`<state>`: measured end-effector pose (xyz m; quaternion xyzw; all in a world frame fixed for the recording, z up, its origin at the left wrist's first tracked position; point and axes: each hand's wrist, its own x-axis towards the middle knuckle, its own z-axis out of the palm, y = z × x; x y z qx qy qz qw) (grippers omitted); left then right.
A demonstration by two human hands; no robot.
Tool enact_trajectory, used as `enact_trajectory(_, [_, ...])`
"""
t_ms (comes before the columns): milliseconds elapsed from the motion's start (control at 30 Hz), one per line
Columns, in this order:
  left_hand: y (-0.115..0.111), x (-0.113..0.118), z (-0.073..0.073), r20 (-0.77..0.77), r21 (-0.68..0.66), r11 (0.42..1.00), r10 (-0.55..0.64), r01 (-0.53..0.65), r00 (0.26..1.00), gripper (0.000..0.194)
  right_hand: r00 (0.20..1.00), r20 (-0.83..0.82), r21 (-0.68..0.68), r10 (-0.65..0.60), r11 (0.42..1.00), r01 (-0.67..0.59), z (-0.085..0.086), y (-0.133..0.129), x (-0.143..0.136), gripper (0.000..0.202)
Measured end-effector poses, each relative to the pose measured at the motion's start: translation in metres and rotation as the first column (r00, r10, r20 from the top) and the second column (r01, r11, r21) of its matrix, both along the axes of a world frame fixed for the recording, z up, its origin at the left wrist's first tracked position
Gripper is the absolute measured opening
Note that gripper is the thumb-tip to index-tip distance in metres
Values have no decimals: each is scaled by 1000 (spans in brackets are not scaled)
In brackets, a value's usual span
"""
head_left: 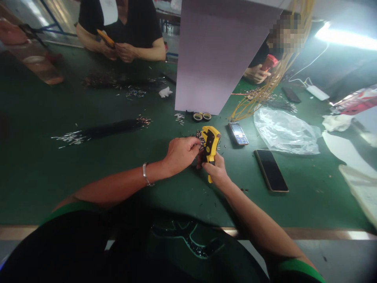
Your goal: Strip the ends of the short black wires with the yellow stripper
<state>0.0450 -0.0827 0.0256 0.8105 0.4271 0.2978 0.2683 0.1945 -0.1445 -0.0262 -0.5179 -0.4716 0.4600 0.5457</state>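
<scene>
My right hand (217,169) is wrapped round the handles of a yellow-and-black wire stripper (209,145), held upright with its head uppermost. Just left of the tool's head, my left hand (183,153) is closed, thumb and fingertips pinched together. Whatever lies between those fingertips is too small to make out. A heap of small shiny metal pieces (200,136) shows behind the fingertips, partly hidden by the hand and the tool. Over to the left lies a bundle of black wires (114,127), with silvery ends on one side and coppery ends on the other.
A pale upright panel (212,59) stands ahead, two tape rolls (202,116) at its foot. Rightward lie a keypad phone (238,133), a smartphone (271,171) and a clear plastic bag (287,131). Yellow wires (265,92) hang down. Two people work opposite, each holding a tool.
</scene>
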Motion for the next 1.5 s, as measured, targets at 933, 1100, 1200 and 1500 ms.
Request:
enact_trajectory(933, [7, -2, -8, 54, -55, 998, -16, 19, 998, 22, 996, 81, -6, -19, 1000, 19, -14, -2, 0, 14])
enact_trajectory(1100, [8, -1, -10, 56, -59, 998, -22, 25, 998, 22, 996, 82, -7, -33, 999, 34, -17, -1, -1, 13])
enact_trajectory(1200, [9, -2, -11, 63, -58, 998, -15, 18, 998, 22, 998, 56, -20, -40, 999, 42, -18, -1, -3, 13])
enact_trajectory(1500, [15, -1, -17, 126, -102, 995, 6, 6, 992, 17, 997, 47, -43, -68, 997, 70, -17, 4, -6, 13])
